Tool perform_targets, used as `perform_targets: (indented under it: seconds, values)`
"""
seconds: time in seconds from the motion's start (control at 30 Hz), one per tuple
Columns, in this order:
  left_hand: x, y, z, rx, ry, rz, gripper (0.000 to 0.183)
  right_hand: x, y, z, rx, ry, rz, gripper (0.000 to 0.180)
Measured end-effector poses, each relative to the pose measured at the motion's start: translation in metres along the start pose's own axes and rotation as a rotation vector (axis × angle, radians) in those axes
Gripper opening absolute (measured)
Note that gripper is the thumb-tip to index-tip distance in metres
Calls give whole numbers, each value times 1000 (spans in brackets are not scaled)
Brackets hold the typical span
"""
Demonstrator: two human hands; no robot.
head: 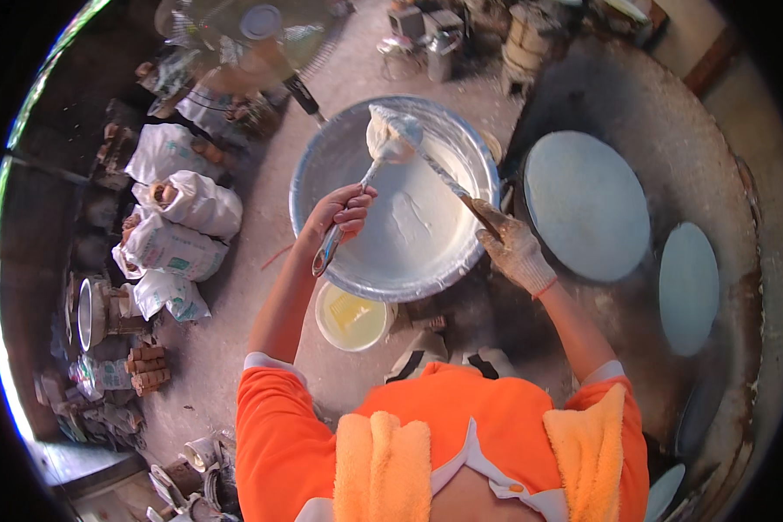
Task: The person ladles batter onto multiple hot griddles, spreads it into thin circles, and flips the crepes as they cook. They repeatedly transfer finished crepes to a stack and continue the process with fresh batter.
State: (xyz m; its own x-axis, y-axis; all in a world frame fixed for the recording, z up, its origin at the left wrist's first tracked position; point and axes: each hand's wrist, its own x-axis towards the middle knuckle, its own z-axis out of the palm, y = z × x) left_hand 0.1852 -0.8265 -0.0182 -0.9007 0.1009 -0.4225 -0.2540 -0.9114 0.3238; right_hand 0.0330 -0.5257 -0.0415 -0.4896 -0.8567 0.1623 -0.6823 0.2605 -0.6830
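A wide metal basin (pixel 303 196) stands before me with thick white batter (pixel 408 218) in it. My left hand (pixel 344 212) grips the metal handle of a ladle (pixel 372 173), whose batter-filled bowl is over the far part of the basin. In my right hand (pixel 510 241), which wears a stained knit work glove, is a wooden stick or spatula (pixel 453 184) coated with batter at its far part. That end reaches the ladle's bowl and seems to touch the batter there. Batter hides most of the ladle's bowl.
Right of the basin, a soot-dark stove top (pixel 626 313) holds a large pale round disc (pixel 587 205) and another (pixel 688 287). A bucket (pixel 320 313) of yellowish liquid sits near my feet, with a yellow comb-like piece (pixel 349 310) in it. White sacks (pixel 176 241) lie left; a fan (pixel 261 23) stands beyond.
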Motion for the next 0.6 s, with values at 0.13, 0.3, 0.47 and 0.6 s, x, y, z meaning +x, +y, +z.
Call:
perform_targets:
  seconds: [0.13, 0.3, 0.47, 0.6]
  values:
    - [-5, 7, 7, -127, 9, -65, 22, -6, 4, -8, 44, -1, -10, 47]
    - [-43, 58, 74, 677, 49, 253, 26, 9, -28, -44, 154, 221, -34, 45]
    - [-3, 60, 35, 229, 130, 102, 25, 15, -34, 15, 221, 187, -33, 48]
    - [5, 45, 35, 6, 223, 21, 26, -10, -4, 37, 205, 107, 57, 47]
